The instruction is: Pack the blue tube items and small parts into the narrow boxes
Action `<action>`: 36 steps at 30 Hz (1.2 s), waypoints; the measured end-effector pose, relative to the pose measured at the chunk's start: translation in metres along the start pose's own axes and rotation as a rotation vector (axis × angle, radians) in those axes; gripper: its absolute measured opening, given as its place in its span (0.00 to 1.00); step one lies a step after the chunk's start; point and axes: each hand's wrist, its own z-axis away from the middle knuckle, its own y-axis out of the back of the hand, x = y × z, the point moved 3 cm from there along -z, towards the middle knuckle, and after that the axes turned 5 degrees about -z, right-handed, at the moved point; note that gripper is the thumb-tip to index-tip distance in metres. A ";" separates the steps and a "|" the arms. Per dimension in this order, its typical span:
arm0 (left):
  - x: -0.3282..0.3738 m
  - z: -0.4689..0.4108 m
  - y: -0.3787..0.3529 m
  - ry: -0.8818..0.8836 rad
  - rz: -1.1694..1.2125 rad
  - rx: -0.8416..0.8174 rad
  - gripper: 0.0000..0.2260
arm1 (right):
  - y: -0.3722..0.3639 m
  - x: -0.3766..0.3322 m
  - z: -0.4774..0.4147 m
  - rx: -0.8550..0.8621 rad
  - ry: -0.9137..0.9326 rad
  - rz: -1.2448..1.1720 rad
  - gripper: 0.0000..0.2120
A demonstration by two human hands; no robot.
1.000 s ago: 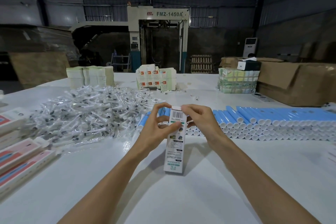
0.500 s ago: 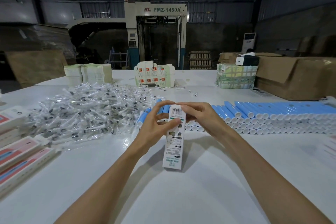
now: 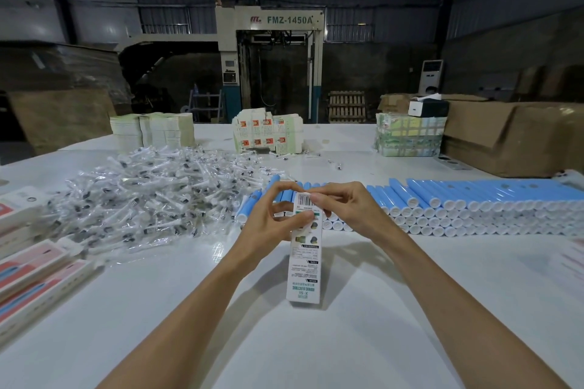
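A narrow white printed cardboard box (image 3: 304,262) is held upright over the white table (image 3: 410,309), its upper part gripped by the left hand (image 3: 264,229) and its top end pinched by the right hand (image 3: 347,211). Just behind it are stacked blue plastic tubes with white caps (image 3: 474,202). A heap of small clear-wrapped parts (image 3: 151,196) is seen to the left.

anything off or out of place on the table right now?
Minor only. The far carton stack has slumped unevenly, a few loose parts lie scattered near it, and the blue tubes at the row's left end lie askew of the neat rows. The held narrow box looks intact.
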 end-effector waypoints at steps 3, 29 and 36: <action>-0.002 0.000 -0.001 0.012 0.023 -0.002 0.18 | 0.000 0.000 0.001 0.009 0.003 0.004 0.09; -0.005 -0.002 -0.004 0.173 0.190 0.099 0.13 | -0.009 0.003 0.004 0.106 0.030 -0.193 0.06; -0.004 -0.001 -0.010 0.193 0.223 0.220 0.11 | -0.016 0.001 0.005 0.196 0.044 -0.171 0.05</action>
